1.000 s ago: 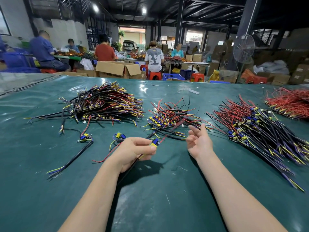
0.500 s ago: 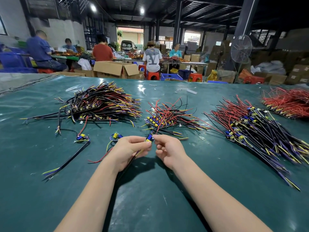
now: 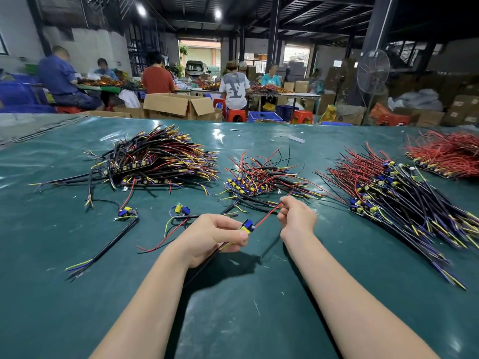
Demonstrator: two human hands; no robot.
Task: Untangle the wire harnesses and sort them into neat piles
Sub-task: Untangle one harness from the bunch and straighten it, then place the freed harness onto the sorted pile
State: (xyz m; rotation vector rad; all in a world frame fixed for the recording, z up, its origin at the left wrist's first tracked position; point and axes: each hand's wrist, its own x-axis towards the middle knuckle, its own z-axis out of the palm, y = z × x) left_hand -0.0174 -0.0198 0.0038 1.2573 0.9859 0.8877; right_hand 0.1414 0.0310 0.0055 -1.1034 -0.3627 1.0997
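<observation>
Above the table, one wire harness stretches between both hands.
Left hand grips its blue-yellow end; right hand pinches its red wire.

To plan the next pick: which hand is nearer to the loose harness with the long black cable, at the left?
Left. The left hand, holding a second harness, is right of the loose harness; the right hand, pinching a red wire, is farther right, past it.

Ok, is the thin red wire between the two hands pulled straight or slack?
Pulled straight. The thin red wire runs taut from the small blue-and-yellow component in the left hand to the pinching right hand.
</observation>
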